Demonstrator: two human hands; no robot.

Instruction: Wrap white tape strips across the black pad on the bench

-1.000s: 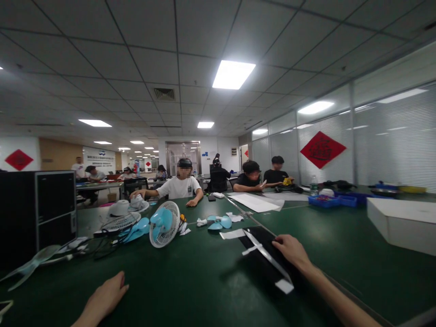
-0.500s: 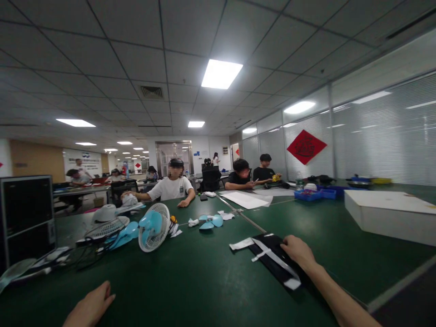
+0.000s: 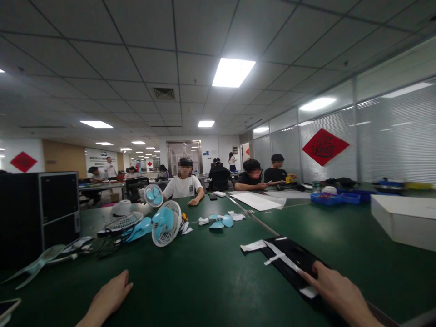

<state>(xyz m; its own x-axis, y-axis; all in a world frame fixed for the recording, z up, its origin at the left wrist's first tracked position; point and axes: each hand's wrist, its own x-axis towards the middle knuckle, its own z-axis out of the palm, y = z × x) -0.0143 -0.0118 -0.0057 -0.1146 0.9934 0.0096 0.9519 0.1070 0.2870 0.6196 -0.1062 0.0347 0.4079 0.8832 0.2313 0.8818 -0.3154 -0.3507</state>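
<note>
My left hand (image 3: pixel 111 294) is low over the green table (image 3: pixel 190 277), back of the hand up. Its thumb stands a little apart from the fingers, and it holds nothing I can see. My right hand (image 3: pixel 337 287) lies over the near right end of a flat black panel (image 3: pixel 293 247). Its thumb and forefinger are spread apart, touching the panel's surface beside a white strip (image 3: pixel 284 257). More white pieces lie across the panel, one of them at its far left corner. The hand hides part of the panel's near right edge.
White-and-blue fans (image 3: pixel 166 223) and loose blue fan blades (image 3: pixel 220 221) lie at left and centre. A black computer case (image 3: pixel 59 204) stands at far left. White box (image 3: pixel 403 222) and blue trays (image 3: pixel 329 198) are at right. Across the table, a person (image 3: pixel 184 185) holds a fan.
The view has turned left. My right hand has moved from the panel's far right edge to its near end, its fingers spreading. The person opposite now has a fan raised.
</note>
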